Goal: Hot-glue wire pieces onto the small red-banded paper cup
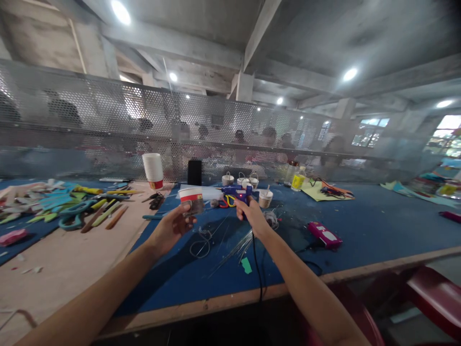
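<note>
My left hand (173, 226) is closed around a paper cup (191, 196) with a white top and a red band; its lower part looks greyish brown. My right hand (251, 214) grips a blue hot glue gun (240, 192) with a small red light lit on its side. The gun's nozzle points left toward the cup, and the two are apart. A black cord (256, 269) runs down from the gun over the table edge. Scissors with red and yellow handles (229, 201) lie behind, between my hands. Thin wires (237, 250) are spread on the blue table below.
Stacked paper cups (152, 169) and a black phone (195, 172) stand by the perforated metal screen (216, 129). Small white cups (265, 198) stand behind my right hand. To the right are a yellow-labelled bottle (298, 179) and a magenta box (324, 234); left lie tools and blue scissors (74, 215).
</note>
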Available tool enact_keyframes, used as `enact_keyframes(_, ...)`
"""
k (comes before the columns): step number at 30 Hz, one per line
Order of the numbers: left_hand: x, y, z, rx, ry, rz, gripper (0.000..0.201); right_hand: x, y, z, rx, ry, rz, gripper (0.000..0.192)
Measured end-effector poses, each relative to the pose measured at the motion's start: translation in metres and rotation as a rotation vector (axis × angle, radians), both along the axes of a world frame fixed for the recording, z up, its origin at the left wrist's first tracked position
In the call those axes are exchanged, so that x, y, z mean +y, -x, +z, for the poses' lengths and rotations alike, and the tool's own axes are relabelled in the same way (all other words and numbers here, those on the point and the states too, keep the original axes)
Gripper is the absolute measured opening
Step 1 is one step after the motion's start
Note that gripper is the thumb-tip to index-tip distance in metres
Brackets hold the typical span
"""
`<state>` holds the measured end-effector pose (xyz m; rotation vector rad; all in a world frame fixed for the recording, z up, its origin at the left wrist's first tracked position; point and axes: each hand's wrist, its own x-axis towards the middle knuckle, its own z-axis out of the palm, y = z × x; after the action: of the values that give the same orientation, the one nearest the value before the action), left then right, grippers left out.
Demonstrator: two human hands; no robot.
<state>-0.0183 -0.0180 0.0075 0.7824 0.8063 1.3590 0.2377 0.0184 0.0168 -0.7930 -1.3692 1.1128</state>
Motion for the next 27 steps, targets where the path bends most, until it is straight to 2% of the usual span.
enact_keyframes(4,0.002,0.002,-0.003,0.003,-0.02,0.002,0.014,0.015,-0.002,-0.016,0.013,0.134,-0.054,0.034)
enact_keyframes(9,0.001,0.0,-0.002,0.01,-0.073,-0.019,0.021,0.027,-0.008,-0.031,-0.152,0.238,-0.138,0.041)
enact_keyframes(15,-0.003,-0.005,0.003,0.032,-0.136,-0.066,0.025,0.031,-0.011,-0.041,-0.53,0.23,-0.227,0.047)
enact_keyframes(21,-0.001,-0.006,0.002,0.063,-0.189,-0.067,0.034,0.033,-0.01,-0.044,-0.893,0.149,-0.237,0.057)
enact_keyframes(24,0.0,-0.007,0.0,0.076,-0.189,-0.05,0.035,0.032,-0.007,-0.044,-1.016,0.146,-0.255,0.055)
enact_keyframes(27,0.001,-0.007,-0.001,0.084,-0.189,-0.037,0.039,0.031,-0.004,-0.044,-1.079,0.16,-0.329,0.047)
